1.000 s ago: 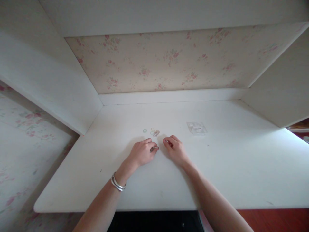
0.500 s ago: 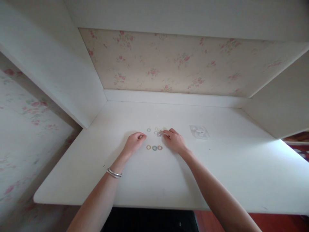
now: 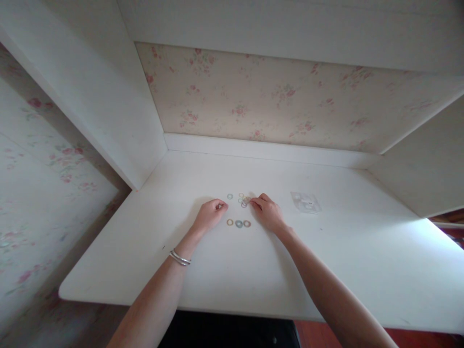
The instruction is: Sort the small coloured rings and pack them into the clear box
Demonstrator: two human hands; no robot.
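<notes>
My left hand (image 3: 210, 213) rests on the white tabletop left of the rings, thumb and forefinger pinched; anything between them is too small to make out. Right of it, my right hand (image 3: 267, 210) has its fingertips closed at the edge of a loose cluster of small thin rings (image 3: 243, 205), seemingly on a ring. A single pale green ring (image 3: 229, 196) lies apart, between the hands and slightly farther back. Nearer to me is a row of three thicker rings: a yellowish ring (image 3: 230, 222), a grey-blue ring (image 3: 239, 224) and a brownish ring (image 3: 247, 224).
A clear plastic case or packet (image 3: 306, 202) lies right of my right hand. The white desk (image 3: 232, 270) has side panels, a low back ledge (image 3: 271, 146) and an overhead panel (image 3: 290, 34). A small dark speck (image 3: 164, 247) lies near my left wrist.
The camera has turned a little, shifting the whole scene right in view. Both hands keep nearly the same place and pose beside the rings; the front row looks unchanged.
</notes>
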